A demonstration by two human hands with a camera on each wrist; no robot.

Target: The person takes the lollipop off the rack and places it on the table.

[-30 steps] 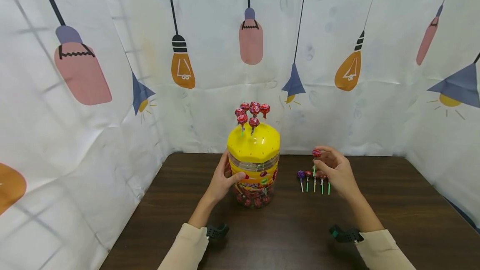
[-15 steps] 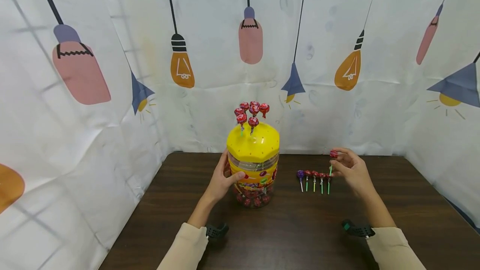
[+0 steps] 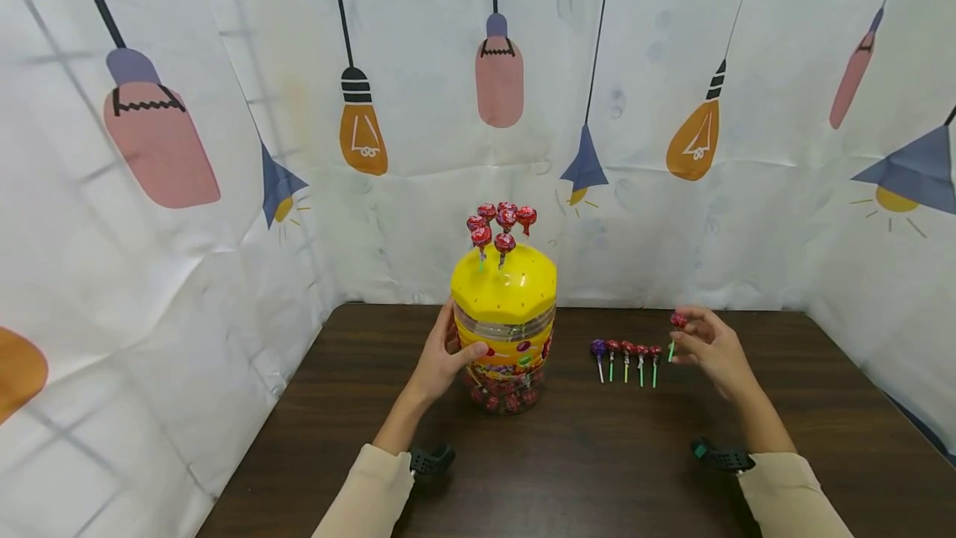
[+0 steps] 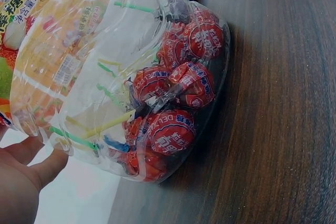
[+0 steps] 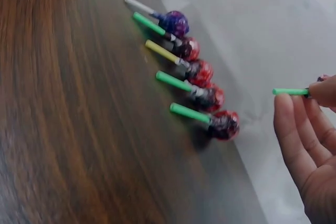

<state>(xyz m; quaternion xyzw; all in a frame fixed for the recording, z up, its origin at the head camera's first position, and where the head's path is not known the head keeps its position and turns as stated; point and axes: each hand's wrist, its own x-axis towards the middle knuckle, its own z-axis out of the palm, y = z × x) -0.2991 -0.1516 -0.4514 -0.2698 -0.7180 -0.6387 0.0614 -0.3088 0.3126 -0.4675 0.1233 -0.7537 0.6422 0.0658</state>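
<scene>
The red lollipop [image 3: 678,320] is pinched between thumb and fingers of the right hand [image 3: 714,352], well right of the jar [image 3: 515,354]. The left hand [image 3: 439,364], spread wide, grips the jar's left side. Between jar and right hand, 5 lollipops [image 3: 626,347] lie in a row.

Most fingers of the left hand [image 3: 442,364] are hidden behind the jar [image 3: 504,355]; its lid [image 3: 515,293] is cut off in the left wrist view. In the right wrist view, the right hand [image 3: 717,355] covers most of the held lollipop [image 3: 678,320], and the row [image 5: 199,71] is blurred. Near side: bench [image 3: 545,480] and sleeves [image 3: 375,484] cropped.
</scene>
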